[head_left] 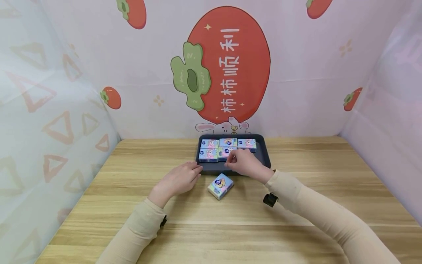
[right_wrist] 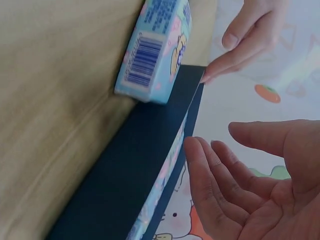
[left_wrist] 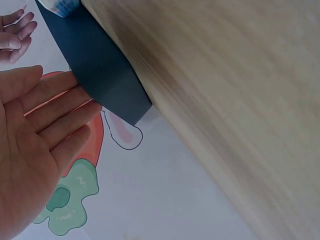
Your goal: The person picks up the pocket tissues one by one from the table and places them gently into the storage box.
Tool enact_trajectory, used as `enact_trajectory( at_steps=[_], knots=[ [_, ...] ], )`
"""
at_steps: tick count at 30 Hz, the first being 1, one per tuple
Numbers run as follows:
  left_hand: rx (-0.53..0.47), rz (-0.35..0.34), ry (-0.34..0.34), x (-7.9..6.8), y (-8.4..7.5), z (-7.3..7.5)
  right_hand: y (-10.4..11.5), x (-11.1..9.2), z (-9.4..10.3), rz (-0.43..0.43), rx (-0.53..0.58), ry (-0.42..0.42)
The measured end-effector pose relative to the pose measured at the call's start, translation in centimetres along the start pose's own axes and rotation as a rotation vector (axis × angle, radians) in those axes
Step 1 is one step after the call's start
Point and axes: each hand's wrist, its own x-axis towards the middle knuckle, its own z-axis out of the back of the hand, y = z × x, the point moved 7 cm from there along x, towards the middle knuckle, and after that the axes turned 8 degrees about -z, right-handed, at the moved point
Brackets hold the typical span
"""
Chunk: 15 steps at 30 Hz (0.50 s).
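My left hand [head_left: 179, 178] rests its straight fingertips at the front left corner of a dark tray [head_left: 214, 172]. In the left wrist view, the palm shows bare and the fingers reach the tray's side. Over the tray's front part hovers my right hand [head_left: 245, 162], fingers loosely bent; its thumb and fingers stand apart with nothing between them in the right wrist view. Small blue-and-pink cartoon boxes lie in the tray: three along the back, and two before them, including a front box [head_left: 208, 155]. Another such box [head_left: 220, 186] lies askew on the table, just in front of the tray.
The wooden table [head_left: 132, 216] meets a white backdrop [head_left: 155, 121] printed with red persimmons right behind the tray. Patterned sheets hang at both sides, among them the left sheet [head_left: 43, 128].
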Motion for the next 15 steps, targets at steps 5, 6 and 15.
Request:
enact_trajectory(
  at_steps=[5, 6, 15],
  knots=[
    [0.007, -0.001, 0.001, 0.0, 0.0, -0.1, 0.1, -0.5, -0.6, 0.007, -0.029, 0.003],
    [0.009, -0.001, 0.003, 0.0, 0.1, -0.1, 0.1, -0.6, -0.8, 0.007, -0.036, 0.002],
    [0.010, 0.005, 0.009, 0.0, 0.1, -0.2, 0.1, -1.0, -1.8, -0.009, -0.064, 0.013]
  ],
)
